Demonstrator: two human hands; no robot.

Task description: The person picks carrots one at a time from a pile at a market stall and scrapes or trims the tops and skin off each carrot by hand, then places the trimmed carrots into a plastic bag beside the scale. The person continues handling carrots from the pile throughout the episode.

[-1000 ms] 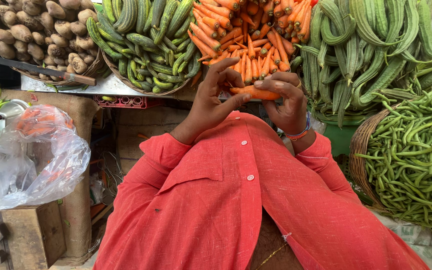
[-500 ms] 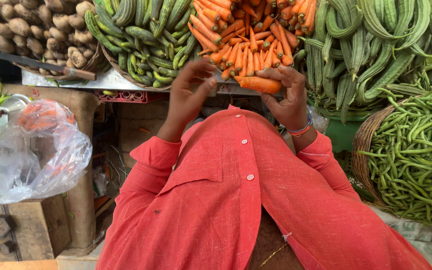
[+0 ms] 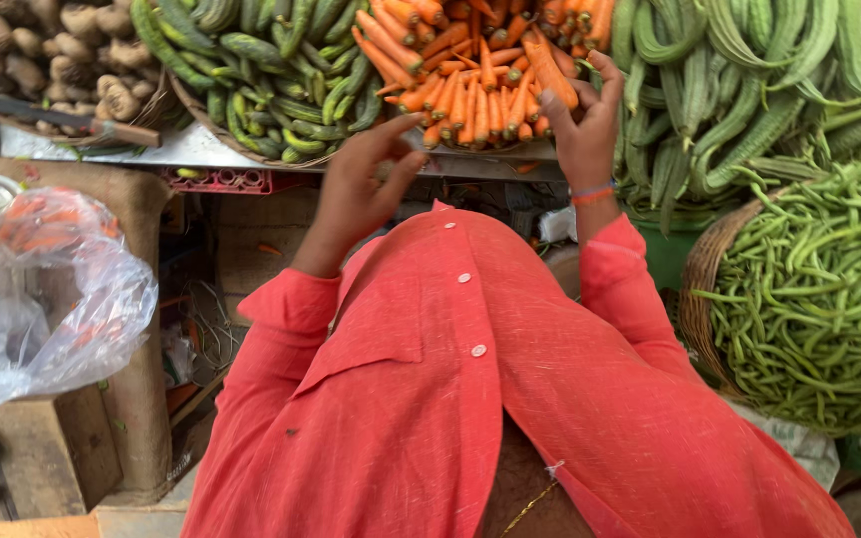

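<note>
Here the right hand [image 3: 585, 125] grips a carrot [image 3: 550, 70]; the left hand [image 3: 361, 189] hangs released nearby.

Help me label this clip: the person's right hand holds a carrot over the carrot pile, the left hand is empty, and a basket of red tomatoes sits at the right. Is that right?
Not quite. In the head view the basket at the right holds green beans, not red tomatoes. The rest stands: the right hand holds a carrot over the carrot pile, and the left hand is empty.
</note>
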